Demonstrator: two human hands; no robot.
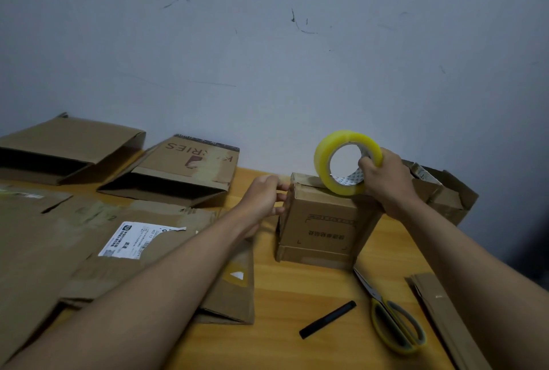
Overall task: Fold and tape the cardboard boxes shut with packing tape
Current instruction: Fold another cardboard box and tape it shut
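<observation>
A small folded cardboard box (pixel 323 224) stands on the wooden table (pixel 297 337) in the middle of the view. On its top far edge rests a yellowish roll of packing tape (pixel 322 167), standing on edge. My right hand (pixel 386 182) grips the roll, fingers hooked through its core. My left hand (pixel 266 196) holds the box's upper left corner with curled fingers. Whether tape sticks to the box is not clear.
Flattened cardboard with a white shipping label (pixel 133 239) lies at the left. Two open boxes (pixel 68 146) (pixel 184 170) sit against the wall. Another box (pixel 445 191) stands behind my right hand. Scissors (pixel 392 322), a black utility knife (pixel 326 319) and a cardboard strip (pixel 439 316) lie near the front right.
</observation>
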